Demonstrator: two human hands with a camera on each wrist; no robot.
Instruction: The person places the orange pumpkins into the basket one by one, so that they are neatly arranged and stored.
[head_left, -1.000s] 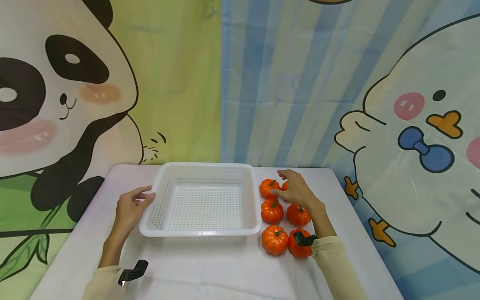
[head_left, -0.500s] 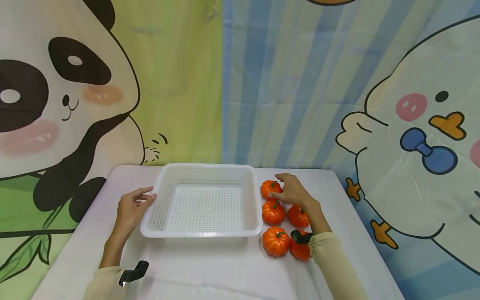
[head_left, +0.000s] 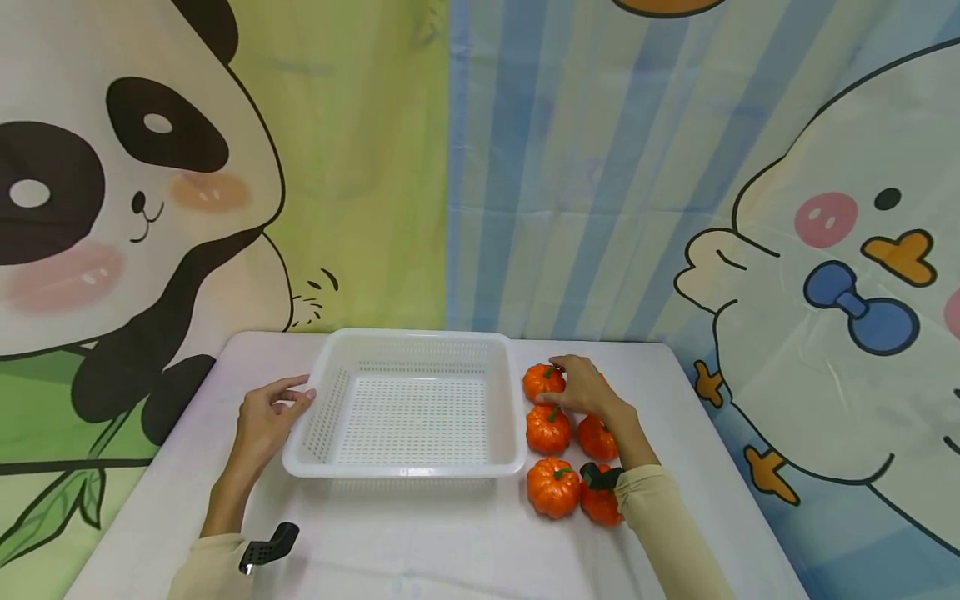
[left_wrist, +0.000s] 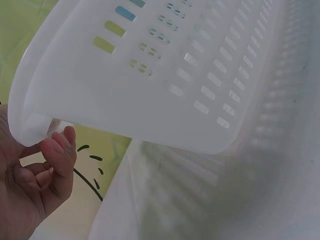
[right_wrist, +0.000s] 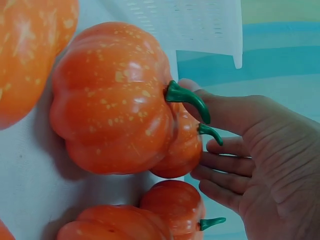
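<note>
A white perforated plastic basket stands on the white-covered table. My left hand is at its left side; in the left wrist view the fingers curl under the basket's rim. Right of the basket are several shiny orange toy pumpkins with green stems. Over the far-left pumpkin is my right hand, thumb on the near side and fingers on the far side. In the right wrist view its fingers look fairly straight beside that pumpkin, partly hidden behind a nearer pumpkin.
The other pumpkins sit close together in two columns, one partly under the right forearm and another mostly hidden by the right hand. A curtain with a printed panda and chick hangs behind the table's back edge.
My right hand has moved slightly left and nearer, from between the two far pumpkins onto the far-left one. My left hand stays at the basket's rim. The head view has shifted slightly.
</note>
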